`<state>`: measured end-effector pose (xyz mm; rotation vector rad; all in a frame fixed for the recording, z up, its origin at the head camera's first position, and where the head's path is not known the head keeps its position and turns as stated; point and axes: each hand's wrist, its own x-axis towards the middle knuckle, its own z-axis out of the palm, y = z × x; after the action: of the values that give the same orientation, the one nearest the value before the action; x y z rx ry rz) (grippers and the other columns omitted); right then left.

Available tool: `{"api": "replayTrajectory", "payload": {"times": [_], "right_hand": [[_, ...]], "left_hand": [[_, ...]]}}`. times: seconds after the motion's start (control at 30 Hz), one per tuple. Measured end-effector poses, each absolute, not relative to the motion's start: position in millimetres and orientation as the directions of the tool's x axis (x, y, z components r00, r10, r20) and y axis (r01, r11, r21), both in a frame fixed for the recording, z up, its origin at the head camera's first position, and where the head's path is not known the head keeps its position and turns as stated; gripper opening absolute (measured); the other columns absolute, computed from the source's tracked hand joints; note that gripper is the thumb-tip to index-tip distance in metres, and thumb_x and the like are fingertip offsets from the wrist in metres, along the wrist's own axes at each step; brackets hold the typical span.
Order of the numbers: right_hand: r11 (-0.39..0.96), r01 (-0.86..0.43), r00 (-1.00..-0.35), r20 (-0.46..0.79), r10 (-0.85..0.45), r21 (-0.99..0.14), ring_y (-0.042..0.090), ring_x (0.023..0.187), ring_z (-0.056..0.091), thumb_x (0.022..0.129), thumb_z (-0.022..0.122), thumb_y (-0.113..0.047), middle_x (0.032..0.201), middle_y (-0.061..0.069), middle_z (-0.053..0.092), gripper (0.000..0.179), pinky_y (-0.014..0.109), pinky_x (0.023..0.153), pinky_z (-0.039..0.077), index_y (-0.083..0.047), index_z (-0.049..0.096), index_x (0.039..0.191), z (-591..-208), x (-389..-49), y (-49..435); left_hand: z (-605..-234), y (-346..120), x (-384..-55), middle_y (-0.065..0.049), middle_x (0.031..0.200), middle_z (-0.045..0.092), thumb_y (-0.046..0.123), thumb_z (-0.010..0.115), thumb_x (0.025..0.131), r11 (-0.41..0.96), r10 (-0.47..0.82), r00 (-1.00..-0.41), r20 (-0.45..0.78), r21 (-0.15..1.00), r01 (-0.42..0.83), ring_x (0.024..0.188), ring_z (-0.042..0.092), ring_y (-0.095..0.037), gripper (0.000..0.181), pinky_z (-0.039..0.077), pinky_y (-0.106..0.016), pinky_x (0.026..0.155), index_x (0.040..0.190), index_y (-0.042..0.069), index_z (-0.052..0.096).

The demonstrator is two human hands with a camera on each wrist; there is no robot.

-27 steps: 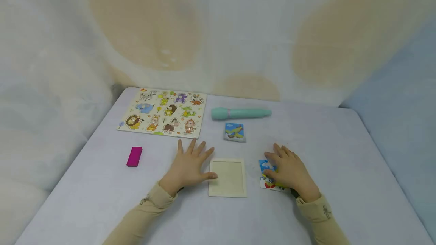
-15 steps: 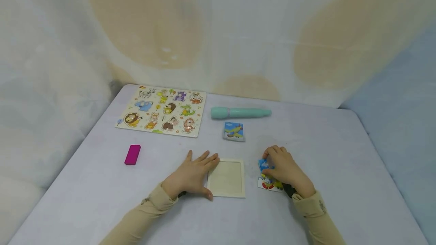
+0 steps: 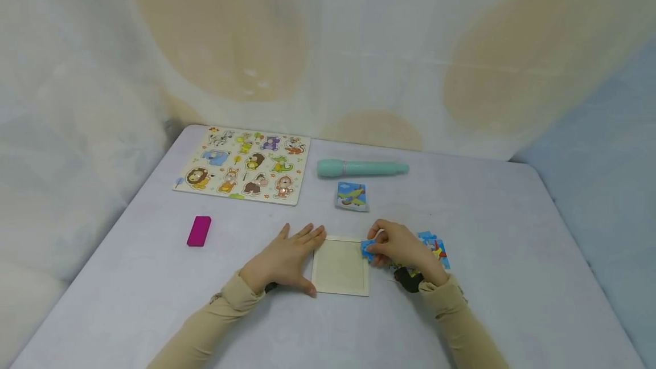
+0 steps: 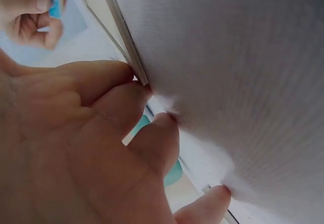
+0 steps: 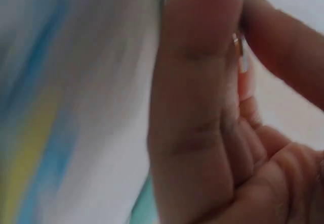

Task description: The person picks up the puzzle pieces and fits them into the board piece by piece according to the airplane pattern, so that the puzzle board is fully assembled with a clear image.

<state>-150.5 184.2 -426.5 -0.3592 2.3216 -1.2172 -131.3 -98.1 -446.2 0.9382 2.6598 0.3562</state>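
My right hand pinches a small blue jigsaw piece between thumb and fingers, over the right edge of a cream square puzzle tray. In the left wrist view the blue piece stands on edge in the pinch. My left hand lies with fingers spread at the tray's left side, fingertips right at its rim in the left wrist view. Several other printed jigsaw pieces lie on the table beyond my right hand, partly hidden by it.
Behind the tray sits a small square picture of a yellow airplane. A mint-green tube-shaped object lies farther back. An animal peg puzzle board is at the back left, with a magenta block in front of it.
My right hand has picked a blue piece from the pile and carried it left to the tray. My left hand has shifted down against the tray's left edge.
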Motion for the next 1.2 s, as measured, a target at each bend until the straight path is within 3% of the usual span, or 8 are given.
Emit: {"api": "replayTrajectory", "payload": {"times": [0.33, 0.53, 0.83, 0.97, 1.07, 1.2], "right_hand": [[0.581, 0.066, -0.84, -0.36, -0.407, -0.811, 0.013, 0.052, 0.066, 0.086, 0.069, -0.002, 0.075, 0.011, 0.065, 0.017, 0.027, 0.052, 0.057, 0.001, 0.057, 0.098, -432.0, -156.0, 113.9], [0.593, 0.07, -0.858, -0.352, -0.375, -0.802, 0.01, 0.046, 0.06, 0.086, 0.069, -0.005, 0.066, 0.009, 0.064, 0.017, 0.024, 0.047, 0.053, 0.0, 0.056, 0.096, -437.9, -159.2, 98.4], [0.608, 0.031, -0.894, -0.294, -0.339, -0.794, 0.009, 0.037, 0.052, 0.086, 0.072, -0.01, 0.054, 0.003, 0.057, 0.022, 0.023, 0.039, 0.048, -0.004, 0.052, 0.078, -446.1, -157.0, 93.6], [0.584, 0.005, -0.867, -0.295, -0.402, -0.812, 0.009, 0.045, 0.058, 0.089, 0.069, -0.014, 0.061, 0.004, 0.062, 0.016, 0.025, 0.045, 0.052, -0.004, 0.057, 0.085, -443.8, -158.1, 104.1], [0.597, -0.037, -0.854, -0.285, -0.436, -0.801, 0.011, 0.058, 0.062, 0.092, 0.065, -0.019, 0.072, 0.006, 0.066, 0.015, 0.025, 0.055, 0.053, -0.004, 0.063, 0.093, -436.9, -163.0, 130.0], [0.652, -0.059, -0.923, -0.208, -0.325, -0.756, 0.017, 0.073, 0.064, 0.095, 0.061, -0.024, 0.088, 0.011, 0.069, 0.024, 0.028, 0.063, 0.051, -0.003, 0.064, 0.105, -429.2, -170.1, 190.1]], "left_hand": [[-446.5, -98.8, -131.8, -0.004, 0.162, 0.023, 0.064, 0.081, 0.06, 0.775, 0.621, -0.752, -0.218, 0.312, 0.549, 0.15, 0.021, -0.024, 0.122, 0.016, -0.065, 0.116, 0.153, 0.009, 0.026], [-445.6, -99.0, -132.4, -0.004, 0.162, 0.023, 0.064, 0.081, 0.061, 0.767, 0.631, -0.745, -0.216, 0.321, 0.556, 0.15, 0.02, -0.025, 0.12, 0.016, -0.065, 0.115, 0.153, 0.009, 0.026], [-446.1, -99.7, -132.5, -0.005, 0.162, 0.023, 0.063, 0.081, 0.062, 0.761, 0.638, -0.738, -0.221, 0.332, 0.558, 0.151, 0.019, -0.026, 0.12, 0.014, -0.066, 0.115, 0.154, 0.008, 0.025], [-446.8, -99.6, -131.6, -0.005, 0.162, 0.023, 0.061, 0.081, 0.063, 0.748, 0.649, -0.731, -0.209, 0.349, 0.564, 0.15, 0.02, -0.028, 0.118, 0.014, -0.068, 0.114, 0.154, 0.01, 0.026], [-446.5, -99.2, -131.0, -0.005, 0.162, 0.021, 0.061, 0.08, 0.065, 0.735, 0.664, -0.72, -0.202, 0.354, 0.578, 0.15, 0.019, -0.031, 0.112, 0.014, -0.07, 0.113, 0.154, 0.019, 0.027], [-445.1, -98.6, -131.5, -0.008, 0.162, 0.02, 0.059, 0.079, 0.067, 0.716, 0.688, -0.698, -0.198, 0.341, 0.609, 0.15, 0.018, -0.036, 0.1, 0.013, -0.073, 0.111, 0.151, 0.029, 0.034]]}}
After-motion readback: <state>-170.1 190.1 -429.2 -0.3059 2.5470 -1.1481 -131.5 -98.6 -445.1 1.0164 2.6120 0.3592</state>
